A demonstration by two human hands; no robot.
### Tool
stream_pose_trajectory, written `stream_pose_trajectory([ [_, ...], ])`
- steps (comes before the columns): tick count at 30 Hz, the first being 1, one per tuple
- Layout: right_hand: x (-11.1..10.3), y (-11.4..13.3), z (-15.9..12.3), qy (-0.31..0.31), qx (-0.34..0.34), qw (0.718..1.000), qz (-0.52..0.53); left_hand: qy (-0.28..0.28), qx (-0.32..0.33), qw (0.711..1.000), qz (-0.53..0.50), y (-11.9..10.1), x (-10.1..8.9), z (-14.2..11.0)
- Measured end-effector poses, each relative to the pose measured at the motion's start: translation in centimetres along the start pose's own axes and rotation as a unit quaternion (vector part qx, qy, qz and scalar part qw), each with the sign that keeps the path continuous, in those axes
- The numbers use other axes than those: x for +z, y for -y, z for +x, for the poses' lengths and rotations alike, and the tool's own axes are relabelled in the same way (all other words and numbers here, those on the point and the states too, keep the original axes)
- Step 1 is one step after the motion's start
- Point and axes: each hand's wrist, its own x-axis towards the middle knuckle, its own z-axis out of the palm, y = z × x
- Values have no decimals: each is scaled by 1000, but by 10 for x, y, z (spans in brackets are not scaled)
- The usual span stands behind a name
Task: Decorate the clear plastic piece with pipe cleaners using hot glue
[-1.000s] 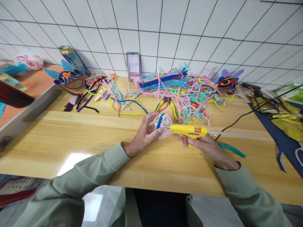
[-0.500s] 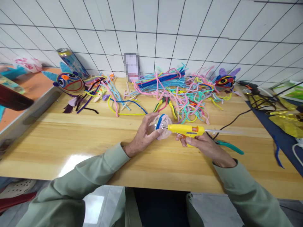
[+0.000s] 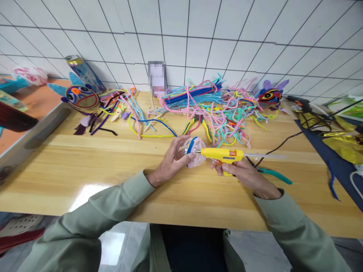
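In my left hand (image 3: 170, 160) is a clear, rounded plastic piece (image 3: 199, 160) with pale pink parts, its exact kind hard to make out. A blue pipe cleaner strip (image 3: 191, 144) runs across it, and my fingers close around its left side. My right hand (image 3: 239, 172) grips a yellow hot glue gun (image 3: 221, 154), fingers at the trigger. The gun's metal nozzle meets the plastic piece beside the blue strip, close to my left thumb. A clear glue stick (image 3: 263, 156) sticks out of the gun's back end.
Beyond my hands lie yellow-handled pliers (image 3: 208, 130) and a tangled heap of pipe cleaners (image 3: 229, 121). Teal-handled pliers (image 3: 276, 175) rest by my right wrist. Decorated figures (image 3: 82, 97) stand left and right. A phone (image 3: 157, 78) leans on the tiled wall; a black cable (image 3: 279, 145) crosses the right side.
The view has shifted very slightly. Both hands, the glue gun and the plastic piece keep nearly the same position, with the nozzle still at the blue strip.
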Motion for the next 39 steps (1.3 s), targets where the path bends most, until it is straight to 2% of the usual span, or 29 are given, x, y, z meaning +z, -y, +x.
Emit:
stream_pose_trajectory([
  [20,1,0,-1,0,1,1000,16,1,-21,1000,-14,-3,-1,0],
  [39,2,1,-2,-8,7,1000,21,3,3,1000,-7,2,0,-1],
])
